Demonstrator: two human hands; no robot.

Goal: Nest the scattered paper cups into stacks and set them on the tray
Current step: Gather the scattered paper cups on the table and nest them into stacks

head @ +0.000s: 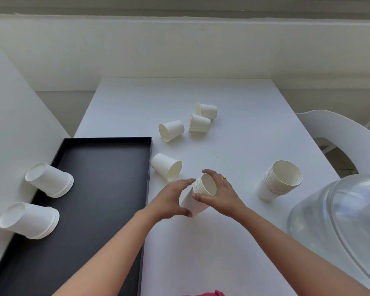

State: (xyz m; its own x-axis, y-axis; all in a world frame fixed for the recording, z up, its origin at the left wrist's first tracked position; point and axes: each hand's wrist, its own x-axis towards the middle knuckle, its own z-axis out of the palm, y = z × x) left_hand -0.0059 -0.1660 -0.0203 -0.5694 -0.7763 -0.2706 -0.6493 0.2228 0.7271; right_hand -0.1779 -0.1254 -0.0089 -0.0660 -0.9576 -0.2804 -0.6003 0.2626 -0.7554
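White paper cups throughout. A nested stack (198, 195) sits near the middle of the table (244, 242), mouth up and tilted; whether its base touches the surface cannot be told. The left hand (171, 199) grasps its lower wall with curled fingers, and the right hand (222, 193) grips round its rim. The right hand wears a ring (223, 178).

At 9 o'clock from this stack lies the black tray (98, 189). It carries two inverted stacks, rims down along its left side: the far stack (49, 180) and the near stack (29, 220).

At 3 o'clock, a taller stack (279, 180) stands mouth up, apart from the hands.

Four loose cups lie on their sides:
- first cup (167, 166) at 11 o'clock, just beside the tray
- second cup (171, 130), third cup (199, 123) and fourth cup (207, 110) toward 12 o'clock

A clear dome (340, 221) sits at 4 o'clock, and a white chair (340, 133) at 2 o'clock.
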